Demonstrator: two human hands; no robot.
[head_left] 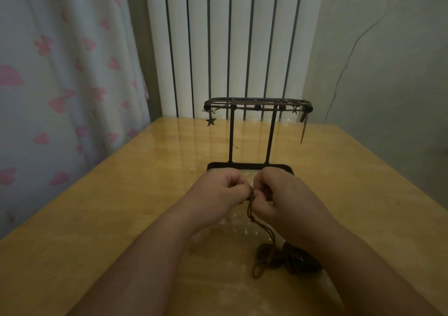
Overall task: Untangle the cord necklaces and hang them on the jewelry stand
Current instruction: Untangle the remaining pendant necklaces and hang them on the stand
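The wooden table (121, 218) carries one black jewelry stand (231, 136) at its middle, with two upright posts and a top rail. Brown cord is already draped along that rail. Just near of the stand's base, the left hand (218, 192) and the right hand (281, 194) are close together, each pinching the same brown cord (251, 204) at what looks like a knot. From there the cord runs down to one dark heap of tangled cords (278, 258), lying on the table under the right forearm, on a clear plastic sheet (232, 223).

The risks, as I judge them:
- Pulling the pinched cord taut would likely tighten the knot.
- Lifting it would drag the whole heap and snarl it further.
- The right forearm could sweep the heap towards the near edge.
- A hard tug near the base might topple the stand.

Counted: two hands, five round knobs on the rail and two star charms (211, 121). The number of necklaces in the heap cannot be told.
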